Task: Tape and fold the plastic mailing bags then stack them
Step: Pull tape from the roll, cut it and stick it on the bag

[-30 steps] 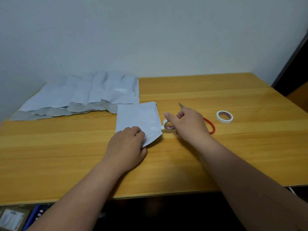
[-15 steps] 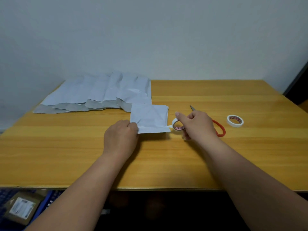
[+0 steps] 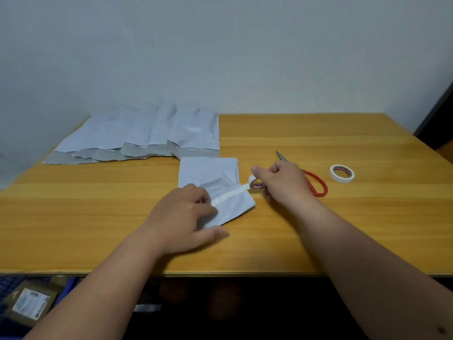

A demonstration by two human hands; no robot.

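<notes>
Folded white plastic mailing bag (image 3: 215, 180) lies mid-table, a strip of white tape (image 3: 230, 193) across it. Left hand (image 3: 182, 214) presses the strip's end down; right hand (image 3: 282, 181) grips the white tape roll (image 3: 255, 184). Flat grey-white bags (image 3: 147, 136) fan along the wooden table's (image 3: 318, 229) far-left edge.

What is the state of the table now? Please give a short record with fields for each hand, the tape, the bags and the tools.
left hand: the left hand presses the end of the white tape strip onto the folded white plastic mailing bag
right hand: the right hand holds the white tape roll beside the bag
tape: strip runs from roll across bag, uncut
unfolded bags: overlapping row of white plastic mailing bags at back left
scissors: red-handled scissors behind right hand
spare: second white tape roll at right
surface: wooden table
</notes>
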